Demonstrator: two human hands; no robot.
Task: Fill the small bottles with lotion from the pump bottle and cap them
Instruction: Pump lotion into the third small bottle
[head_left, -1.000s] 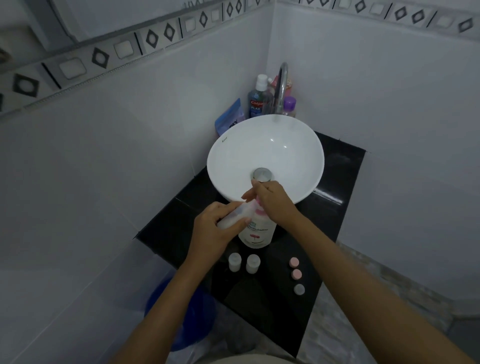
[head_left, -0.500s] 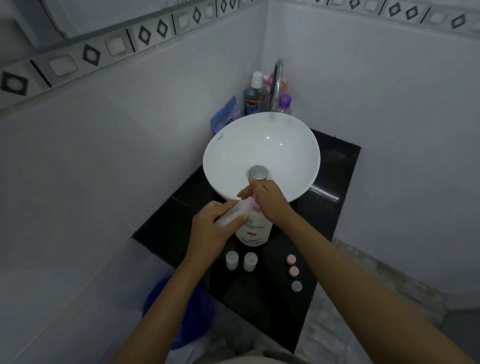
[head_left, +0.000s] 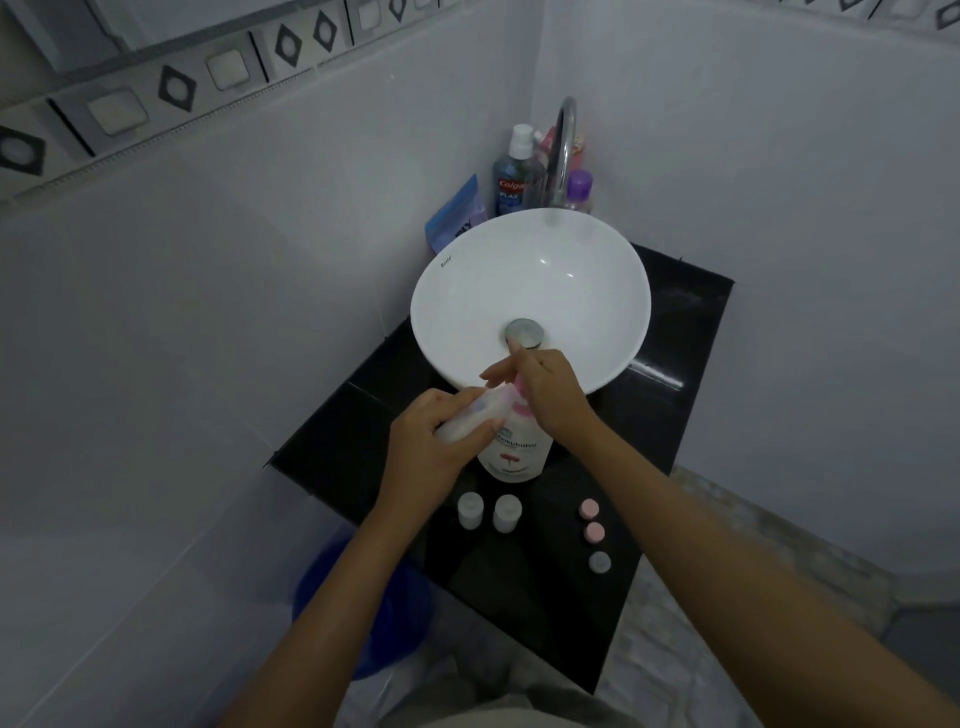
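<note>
A white pump bottle with a pink pump head stands on the black counter in front of the basin. My right hand rests on top of its pump, fingers spread. My left hand holds a small translucent bottle tilted, with its mouth at the pump's spout. Two more small white bottles stand uncapped just in front of the pump bottle. To the right lie two pink caps and a grey cap in a row.
A white bowl basin fills the back of the counter, with a chrome tap over it. A mouthwash bottle, a purple-capped bottle and a blue packet crowd the corner. A blue bucket stands below the counter's left edge.
My hands keep the same hold on the small bottle and the pump; the fingers of my right hand have lifted and spread slightly. The view has shifted a little.
</note>
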